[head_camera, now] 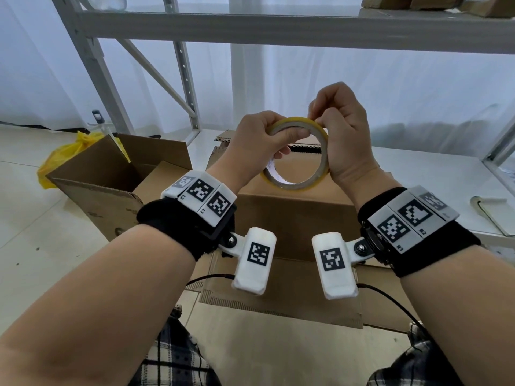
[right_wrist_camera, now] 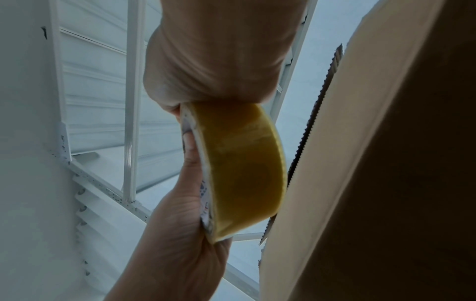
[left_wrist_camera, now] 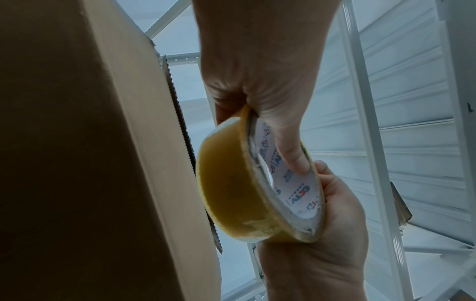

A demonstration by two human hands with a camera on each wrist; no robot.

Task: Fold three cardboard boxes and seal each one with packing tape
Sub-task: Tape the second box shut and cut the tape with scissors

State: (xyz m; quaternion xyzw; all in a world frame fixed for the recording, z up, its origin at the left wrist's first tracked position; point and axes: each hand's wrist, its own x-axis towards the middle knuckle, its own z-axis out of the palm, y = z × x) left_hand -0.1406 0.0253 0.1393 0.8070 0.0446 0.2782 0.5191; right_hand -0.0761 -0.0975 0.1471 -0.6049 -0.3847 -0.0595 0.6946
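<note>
Plaid trousers (head_camera: 172, 358) fill the lower edge of the head view, with flat cardboard sheets (head_camera: 278, 296) on the floor just beyond; at far left a yellow plastic bag (head_camera: 60, 154) lies behind an open cardboard box (head_camera: 111, 190); at centre a folded cardboard box (head_camera: 295, 218) stands upright, its flaps unsealed; above it the left hand (head_camera: 253, 146) holds the roll of packing tape (head_camera: 298, 182) in a closed grip, fingers through the core and thumb on the outer face; the right hand (head_camera: 345, 135) steadies the roll's right side, thumb and forefinger pinching at its top rim; a white metal shelf rack (head_camera: 278, 29) stands behind; at far right a pale sheet (head_camera: 490, 215) lies on the low shelf.
</note>
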